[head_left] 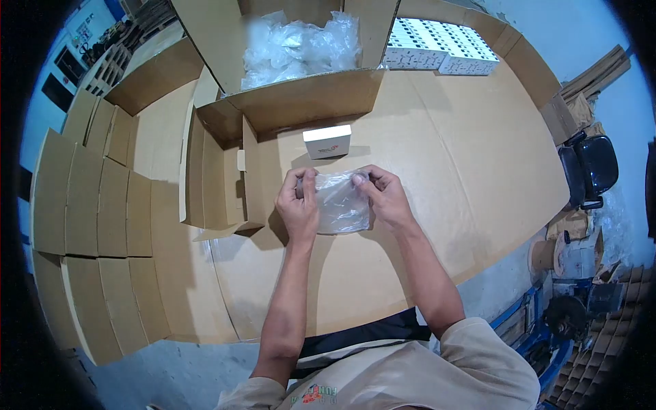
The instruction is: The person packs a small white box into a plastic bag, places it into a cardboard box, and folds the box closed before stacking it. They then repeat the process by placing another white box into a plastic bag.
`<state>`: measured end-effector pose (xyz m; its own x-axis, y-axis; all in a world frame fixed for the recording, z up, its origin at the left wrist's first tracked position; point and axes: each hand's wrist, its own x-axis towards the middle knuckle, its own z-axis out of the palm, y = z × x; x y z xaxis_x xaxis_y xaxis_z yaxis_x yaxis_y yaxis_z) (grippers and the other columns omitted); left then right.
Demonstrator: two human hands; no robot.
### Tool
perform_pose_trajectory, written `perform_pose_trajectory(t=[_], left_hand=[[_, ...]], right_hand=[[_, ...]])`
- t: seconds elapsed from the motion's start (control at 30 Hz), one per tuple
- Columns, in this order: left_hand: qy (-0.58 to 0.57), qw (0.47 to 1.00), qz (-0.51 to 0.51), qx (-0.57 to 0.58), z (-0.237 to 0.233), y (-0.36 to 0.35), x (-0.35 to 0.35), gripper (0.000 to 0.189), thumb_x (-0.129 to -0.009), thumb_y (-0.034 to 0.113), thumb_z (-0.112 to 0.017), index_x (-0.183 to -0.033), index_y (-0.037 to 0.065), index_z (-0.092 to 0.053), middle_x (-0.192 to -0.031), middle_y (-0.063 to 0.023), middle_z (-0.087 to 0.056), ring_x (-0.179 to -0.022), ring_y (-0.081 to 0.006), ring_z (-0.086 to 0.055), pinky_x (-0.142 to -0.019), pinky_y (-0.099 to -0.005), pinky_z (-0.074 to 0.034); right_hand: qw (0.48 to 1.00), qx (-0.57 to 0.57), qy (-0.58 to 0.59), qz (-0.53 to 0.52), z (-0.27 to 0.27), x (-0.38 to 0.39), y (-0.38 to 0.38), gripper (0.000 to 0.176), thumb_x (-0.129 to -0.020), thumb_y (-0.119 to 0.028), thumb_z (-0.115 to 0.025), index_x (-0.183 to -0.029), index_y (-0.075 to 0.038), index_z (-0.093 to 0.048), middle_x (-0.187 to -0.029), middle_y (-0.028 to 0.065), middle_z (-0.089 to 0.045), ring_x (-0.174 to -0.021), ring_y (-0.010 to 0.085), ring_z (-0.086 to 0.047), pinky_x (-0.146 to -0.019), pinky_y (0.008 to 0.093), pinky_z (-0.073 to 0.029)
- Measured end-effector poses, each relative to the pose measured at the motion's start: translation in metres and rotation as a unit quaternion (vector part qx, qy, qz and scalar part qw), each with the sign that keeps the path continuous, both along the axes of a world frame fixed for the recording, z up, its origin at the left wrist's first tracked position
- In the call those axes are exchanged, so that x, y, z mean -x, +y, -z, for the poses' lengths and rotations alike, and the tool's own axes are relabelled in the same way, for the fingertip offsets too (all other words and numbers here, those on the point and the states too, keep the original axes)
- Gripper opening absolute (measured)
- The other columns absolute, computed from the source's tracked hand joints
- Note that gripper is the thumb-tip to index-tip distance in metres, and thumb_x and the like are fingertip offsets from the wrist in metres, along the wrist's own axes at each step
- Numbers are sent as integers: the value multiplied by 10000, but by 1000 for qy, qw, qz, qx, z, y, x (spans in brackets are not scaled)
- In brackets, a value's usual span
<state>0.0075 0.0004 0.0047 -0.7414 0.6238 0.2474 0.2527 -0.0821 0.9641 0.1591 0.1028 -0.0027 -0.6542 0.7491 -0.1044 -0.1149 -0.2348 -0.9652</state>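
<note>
A clear plastic bag (pixel 343 205) is stretched between my two hands above the cardboard-covered table (pixel 437 198). My left hand (pixel 298 203) pinches its upper left corner between thumb and fingers. At the upper right corner, my right hand (pixel 387 198) grips the bag's edge the same way. Just beyond the bag stands a small white box (pixel 327 142) with a dark and red print on its front. Left of my left hand lies an open cardboard carton (pixel 254 171) with its inside showing.
A large carton (pixel 307 99) full of crumpled clear plastic bags (pixel 301 48) stands at the back. White boxes (pixel 441 48) are stacked in rows to its right. Several brown cartons (pixel 92 205) line the left edge. A black chair (pixel 591 167) is beyond the right edge.
</note>
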Motion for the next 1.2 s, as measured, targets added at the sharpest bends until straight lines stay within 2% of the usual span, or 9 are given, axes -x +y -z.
perform_pose_trajectory(t=[0.3,0.4,0.5,0.6,0.7,0.8,1.0,1.1,1.2], left_hand=[[-33,997,-25,-67,8,8,0,238,-941,130,-771,-1075,-15,-638,-1032,-49,-663,-945,-111,-614,-780,-233,-494],[-12,996,-43,-72,5,8,-3,238,-943,137,-769,-1079,-9,-640,-1037,-54,-662,-942,-109,-613,-769,-234,-496],[-1,997,-66,-39,-4,6,-6,246,-953,136,-757,-1112,-4,-632,-1048,-56,-665,-932,-105,-612,-737,-232,-501],[-78,996,-38,1,-5,3,-4,311,-982,147,-722,-1218,15,-570,-1085,-77,-661,-956,-122,-634,-788,-247,-513],[-131,985,19,-108,-2,11,-9,439,-909,99,-798,-1261,22,-548,-1064,-92,-687,-917,-132,-664,-725,-253,-553],[-205,965,166,-1,0,2,-4,544,-853,67,-844,-1284,23,-515,-1069,-119,-700,-924,-149,-691,-741,-269,-575],[-172,975,135,24,-9,3,-5,583,-791,49,-888,-1245,6,-525,-1030,-144,-742,-904,-169,-726,-732,-280,-595],[-109,987,120,-8,-4,3,-3,580,-784,49,-892,-1242,20,-538,-992,-142,-755,-894,-174,-738,-735,-277,-599],[-62,992,111,-13,-3,2,-3,580,-784,47,-890,-1253,33,-549,-996,-144,-755,-911,-174,-742,-754,-278,-600]], right_hand=[[954,177,205,129,-4,4,-3,165,-1009,-127,-673,-1141,-28,-657,-958,15,-673,-865,71,-609,-756,240,-509],[986,-6,18,165,-7,7,-8,175,-1030,-164,-643,-1120,-14,-651,-908,7,-668,-792,53,-595,-696,249,-503],[966,-168,-90,177,-7,17,-23,218,-1056,-206,-595,-1084,6,-634,-807,16,-653,-695,61,-572,-616,272,-483],[950,-201,-130,199,-1,21,-26,245,-1076,-222,-551,-1032,11,-611,-705,55,-624,-612,95,-551,-561,315,-461],[932,-231,-124,249,-5,24,-25,271,-1091,-232,-534,-930,-18,-576,-679,-2,-543,-627,64,-474,-547,285,-403],[924,-242,-126,268,-6,23,-24,274,-1095,-223,-520,-915,-19,-559,-685,9,-543,-636,68,-466,-550,288,-395],[922,-257,-96,273,-3,22,-24,218,-1089,-189,-524,-955,-21,-565,-692,10,-539,-640,62,-469,-552,273,-394],[926,-231,-70,290,-8,17,-20,124,-1046,-137,-578,-1064,-14,-580,-840,58,-601,-740,100,-549,-625,271,-439],[847,-442,-68,287,-16,8,-9,234,-962,-73,-654,-1176,-13,-581,-1066,119,-618,-936,180,-600,-749,305,-475]])
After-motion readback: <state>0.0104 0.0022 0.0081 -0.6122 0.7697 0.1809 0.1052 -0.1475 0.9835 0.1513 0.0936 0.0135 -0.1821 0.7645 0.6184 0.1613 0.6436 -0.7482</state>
